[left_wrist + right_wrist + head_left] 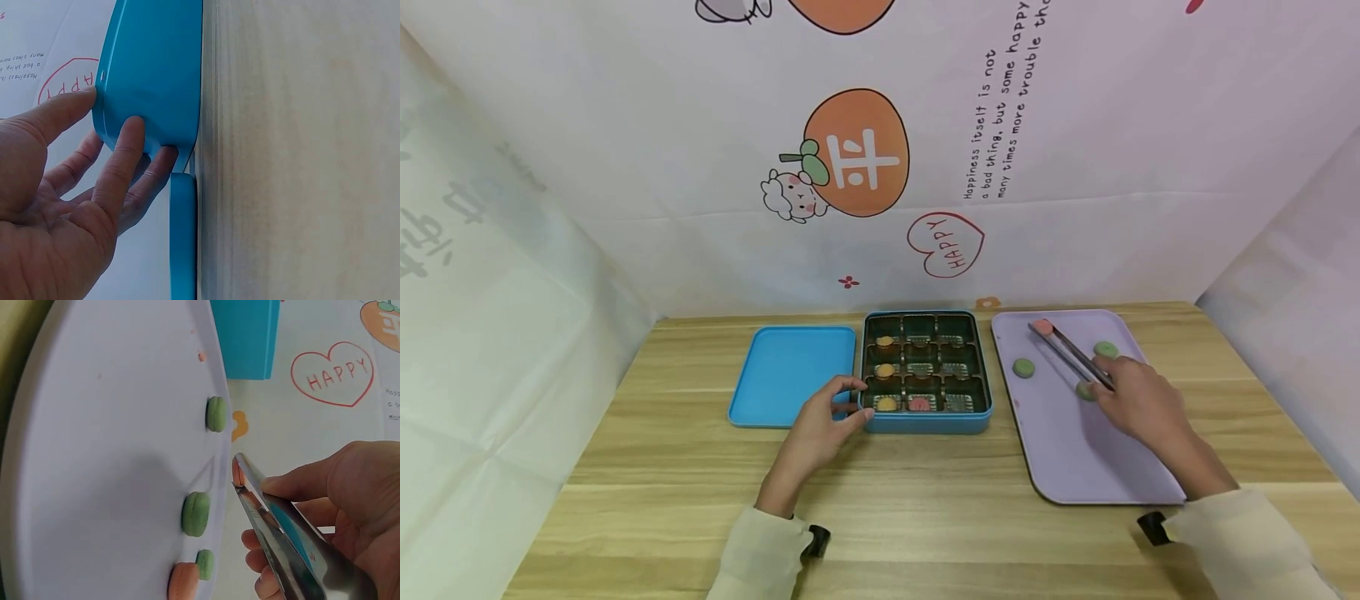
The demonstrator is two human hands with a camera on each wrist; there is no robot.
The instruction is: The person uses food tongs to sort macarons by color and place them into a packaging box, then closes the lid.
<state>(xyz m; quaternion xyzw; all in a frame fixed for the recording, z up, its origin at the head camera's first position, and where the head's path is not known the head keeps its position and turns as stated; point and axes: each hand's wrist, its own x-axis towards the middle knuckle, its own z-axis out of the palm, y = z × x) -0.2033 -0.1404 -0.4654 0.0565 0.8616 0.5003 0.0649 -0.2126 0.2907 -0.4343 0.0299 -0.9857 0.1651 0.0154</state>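
Observation:
My right hand (1142,404) grips metal tongs (275,531) whose tips pinch a pink macaron (1042,327) above the far left part of the lilac tray (1075,467). Several green macarons, one being the green macaron (1023,367) at the left, lie on that tray. The right wrist view also shows an orange-pink macaron (183,582) there. My left hand (822,425) touches the near left corner of a blue tin (925,423), fingers spread. The tin's divided insert holds yellow cookies down its left column, including a yellow cookie (886,371), and a pink macaron (919,403) in the near middle compartment.
A flat blue lid (797,367) lies left of the tin on the wooden table (925,517). A printed white cloth (715,250) hangs behind the table. The tray stands to the right of the tin, with a narrow strip of table between them.

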